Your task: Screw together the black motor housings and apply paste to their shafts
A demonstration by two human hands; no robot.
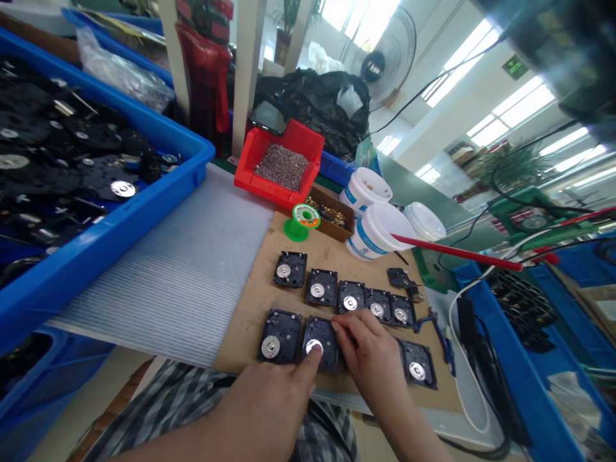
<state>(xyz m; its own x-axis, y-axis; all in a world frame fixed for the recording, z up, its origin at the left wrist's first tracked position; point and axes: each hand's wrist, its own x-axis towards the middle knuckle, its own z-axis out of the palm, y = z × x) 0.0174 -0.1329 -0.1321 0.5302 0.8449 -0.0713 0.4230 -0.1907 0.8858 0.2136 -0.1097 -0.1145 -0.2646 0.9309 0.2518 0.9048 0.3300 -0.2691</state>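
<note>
we log: left hand [269,399], index extended, remaining grip hidden, touches a black unit's [325,333] silver disc [310,344]; right hand [374,351], fingertips bunched at its corner; hold unclear.

Bright rectangular windows [517,112] at far right, white wall [437,128] between them, round wire-caged grey fan [374,67] at far side, leafy green plant [505,168] far right

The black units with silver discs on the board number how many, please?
8 show: five units in the back row; in front, one at the left end, one beneath a fingertip of the left hand, one right of the right hand, which may hide more.
</note>
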